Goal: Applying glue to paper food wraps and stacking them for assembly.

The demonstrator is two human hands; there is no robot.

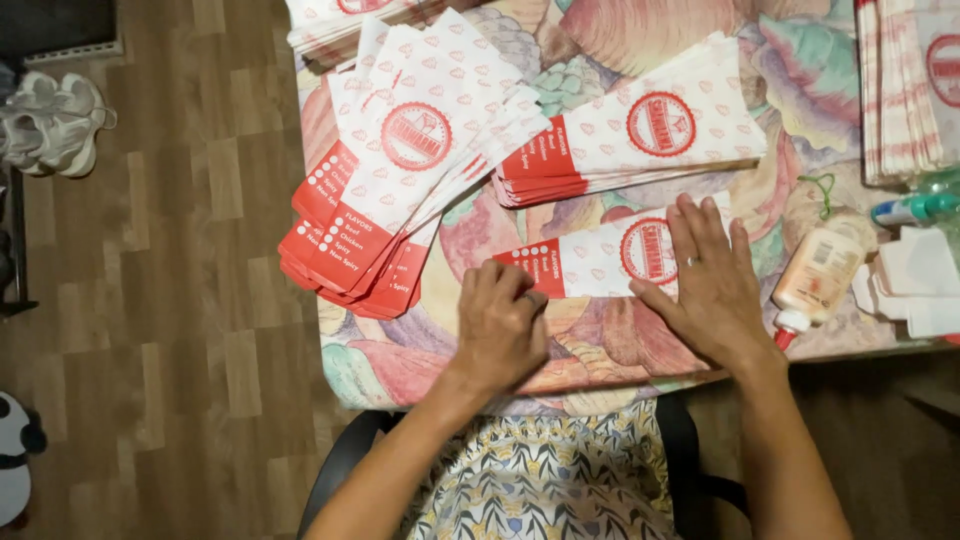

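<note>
The right hand (706, 285) is covering the right end of the paper bag (600, 262) lying under it. The stack of bags (905, 90) at the top right is running off the edge, and the blue-capped bottle (915, 207) is being cropped there too.

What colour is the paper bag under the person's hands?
The paper bag is white with small red marks, a red round badge and a red end, seen in the head view.
</note>
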